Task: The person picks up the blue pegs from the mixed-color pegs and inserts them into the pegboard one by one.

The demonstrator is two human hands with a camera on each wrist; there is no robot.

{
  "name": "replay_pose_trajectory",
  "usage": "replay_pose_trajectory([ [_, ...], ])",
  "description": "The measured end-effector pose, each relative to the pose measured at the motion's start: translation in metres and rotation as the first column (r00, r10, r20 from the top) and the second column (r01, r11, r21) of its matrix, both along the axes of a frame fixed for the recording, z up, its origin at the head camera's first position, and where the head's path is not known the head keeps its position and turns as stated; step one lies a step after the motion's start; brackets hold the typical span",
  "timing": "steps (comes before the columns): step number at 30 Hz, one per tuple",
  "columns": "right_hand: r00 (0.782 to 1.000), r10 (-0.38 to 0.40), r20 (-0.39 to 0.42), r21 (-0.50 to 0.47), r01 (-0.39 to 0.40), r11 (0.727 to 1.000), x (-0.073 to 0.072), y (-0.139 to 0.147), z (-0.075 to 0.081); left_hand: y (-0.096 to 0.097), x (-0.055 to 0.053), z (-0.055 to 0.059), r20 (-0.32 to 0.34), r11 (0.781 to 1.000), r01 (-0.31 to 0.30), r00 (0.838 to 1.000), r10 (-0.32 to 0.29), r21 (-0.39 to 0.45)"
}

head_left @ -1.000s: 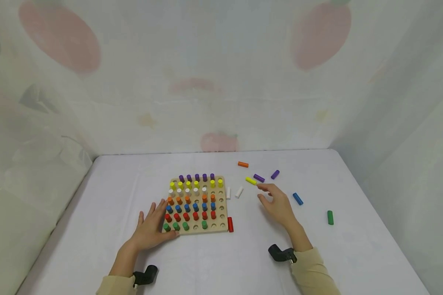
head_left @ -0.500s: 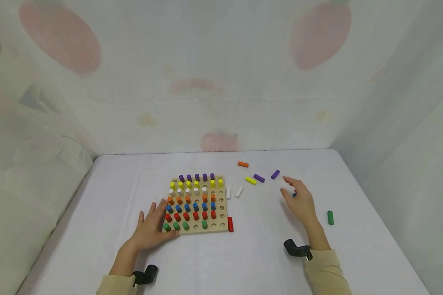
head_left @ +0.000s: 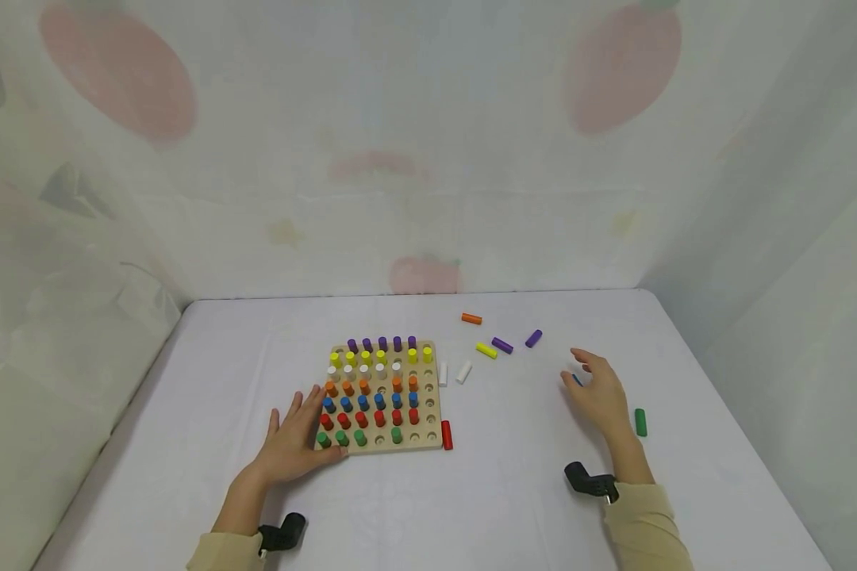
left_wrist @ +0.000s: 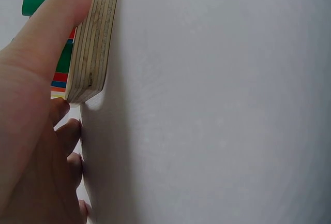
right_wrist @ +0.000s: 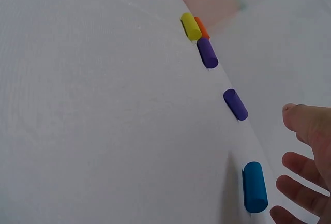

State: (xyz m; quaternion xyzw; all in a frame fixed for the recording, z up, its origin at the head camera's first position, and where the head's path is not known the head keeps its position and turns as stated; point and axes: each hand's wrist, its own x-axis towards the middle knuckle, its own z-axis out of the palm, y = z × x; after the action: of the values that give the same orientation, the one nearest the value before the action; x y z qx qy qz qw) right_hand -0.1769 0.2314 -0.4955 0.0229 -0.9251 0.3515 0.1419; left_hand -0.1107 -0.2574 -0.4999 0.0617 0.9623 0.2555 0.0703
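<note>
A wooden pegboard (head_left: 434, 412) holds rows of purple, yellow, white, orange, blue, red and green pegs, with some holes bare. My left hand (head_left: 286, 448) rests at its near left corner, fingers spread along the left side and thumb against the front edge. The left wrist view shows that thumb (left_wrist: 62, 17) lying on the layered edge beside green and red pegs. Over on the right, my right hand (head_left: 603, 396) hovers with parted fingers over a blue peg (right_wrist: 255, 188), which it partly covers in the head view. Nothing is between its fingers.
Loose pegs lie on the white tablecloth: orange (head_left: 471, 319), yellow (head_left: 486, 350), two purple (head_left: 502, 346), two white (head_left: 464, 372) near the board, red (head_left: 447, 434) at its right edge, and green (head_left: 640, 423) farther right. A white curtain (head_left: 428, 198) hangs behind the table.
My right hand has moved right, from beside the yellow and purple pegs to over the blue peg. My left hand has stayed at the pegboard's corner.
</note>
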Motion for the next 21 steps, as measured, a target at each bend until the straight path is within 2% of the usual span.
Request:
replay_pose_trajectory([
  [14, 0.993, -0.060, 0.106, 0.106, 0.049, 0.993, 0.0024, 0.0103, -0.0063, 0.0009, -0.0001, 0.0006, -0.008, 1.000, 0.005, 1.000, -0.005, 0.003],
  [21, 0.986, -0.063, 0.152, 0.135, 0.042, 0.990, 0.0044, 0.0105, -0.0030, 0.0008, -0.0003, 0.0003, -0.018, 1.000, 0.006, 1.000, -0.006, 0.001],
])
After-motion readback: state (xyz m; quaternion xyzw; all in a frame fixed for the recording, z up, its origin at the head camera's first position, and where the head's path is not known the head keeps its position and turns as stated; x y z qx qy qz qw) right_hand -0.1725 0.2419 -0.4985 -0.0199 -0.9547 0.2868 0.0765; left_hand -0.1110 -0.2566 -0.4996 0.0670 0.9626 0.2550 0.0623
